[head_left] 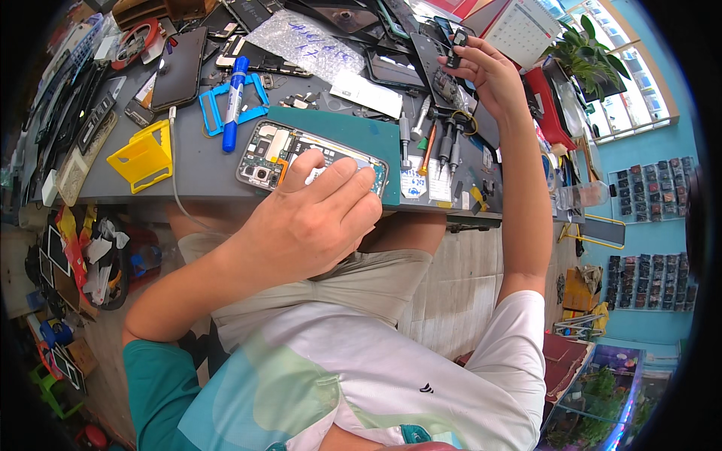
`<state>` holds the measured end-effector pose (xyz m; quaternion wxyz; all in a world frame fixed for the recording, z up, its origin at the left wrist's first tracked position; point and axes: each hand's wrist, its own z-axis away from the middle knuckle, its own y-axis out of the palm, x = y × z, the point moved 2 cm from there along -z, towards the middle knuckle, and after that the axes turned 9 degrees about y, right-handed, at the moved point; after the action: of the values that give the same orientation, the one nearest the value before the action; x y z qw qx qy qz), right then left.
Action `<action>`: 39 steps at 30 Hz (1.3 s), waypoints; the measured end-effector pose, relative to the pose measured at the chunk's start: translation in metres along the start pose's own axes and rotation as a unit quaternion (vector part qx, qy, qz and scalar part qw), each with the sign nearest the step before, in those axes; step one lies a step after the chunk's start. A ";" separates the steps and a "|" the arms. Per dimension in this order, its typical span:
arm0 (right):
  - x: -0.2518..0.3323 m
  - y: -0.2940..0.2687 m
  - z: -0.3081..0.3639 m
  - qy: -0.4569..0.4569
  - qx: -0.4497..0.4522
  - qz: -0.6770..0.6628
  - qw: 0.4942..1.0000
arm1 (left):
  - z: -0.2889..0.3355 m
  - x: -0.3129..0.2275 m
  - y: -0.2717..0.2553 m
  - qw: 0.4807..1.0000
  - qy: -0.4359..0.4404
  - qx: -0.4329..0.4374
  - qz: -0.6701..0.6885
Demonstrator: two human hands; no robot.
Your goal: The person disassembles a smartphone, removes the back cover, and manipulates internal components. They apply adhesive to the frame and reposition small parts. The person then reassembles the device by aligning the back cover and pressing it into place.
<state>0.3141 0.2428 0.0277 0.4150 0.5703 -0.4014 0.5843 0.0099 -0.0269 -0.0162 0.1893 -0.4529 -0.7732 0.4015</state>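
Observation:
An opened smartphone (265, 144) lies at the table's front edge, partly on a green mat, its circuit board, cameras and battery exposed. My left hand (323, 207) is closed over its middle, fingers curled against the battery; the fingertips and the phone's near edge are hidden. Farther off at the right, my right hand (485, 71) is raised over a cluster of phone parts. Its thumb and fingers pinch a small black part (456, 49), whose exact kind I cannot make out.
Several screwdrivers (445, 146) stand right of the green mat (391, 135). A blue marker (235, 105), a blue frame (210, 113) and a yellow phone stand (143, 156) are at the left. Bubble wrap (301, 46) and phone parts crowd the back. A cable (174, 165) hangs over the front edge.

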 end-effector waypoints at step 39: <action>-0.040 0.172 0.197 -0.035 -0.085 0.029 0.995 | -0.009 0.030 -0.024 0.993 0.033 0.061 0.092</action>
<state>0.2178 -0.0010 -0.0064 0.4307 0.5406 -0.4805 0.5398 -0.0128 -0.0031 0.0059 0.2046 -0.5224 -0.6956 0.4487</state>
